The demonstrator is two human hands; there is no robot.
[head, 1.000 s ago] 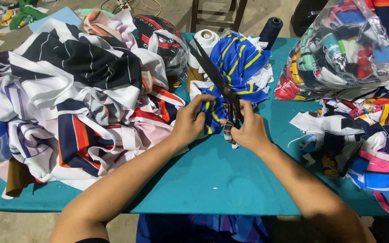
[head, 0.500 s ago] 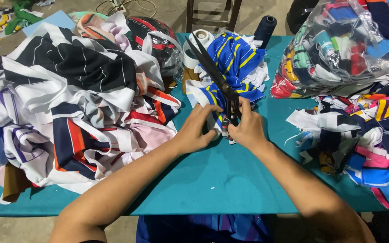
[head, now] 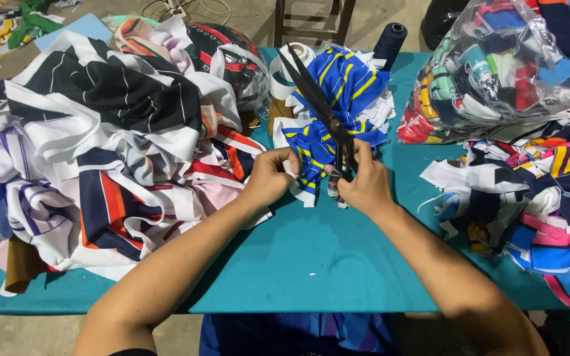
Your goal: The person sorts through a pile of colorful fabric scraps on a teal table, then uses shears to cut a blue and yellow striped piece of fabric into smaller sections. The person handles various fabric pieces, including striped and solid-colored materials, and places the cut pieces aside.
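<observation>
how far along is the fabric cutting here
Done, it seems: a heap of cut scraps at right. In hand: the right hand works scissors on a blue striped piece held by the left hand. Left: a big fabric pile.

Scissor handles hidden inside the right hand.

I am viewing two bare forearms that are entering from the lower edge of the head view, each uncovered from elbow to wrist and ending in a left hand and a right hand that are wearing no gloves, rings, watch or bracelets. A sliver of dark sleeve is showing at the very bottom of the left arm. Between the arms, under the near edge, blue and purple patterned clothing is showing on the lap.
</observation>
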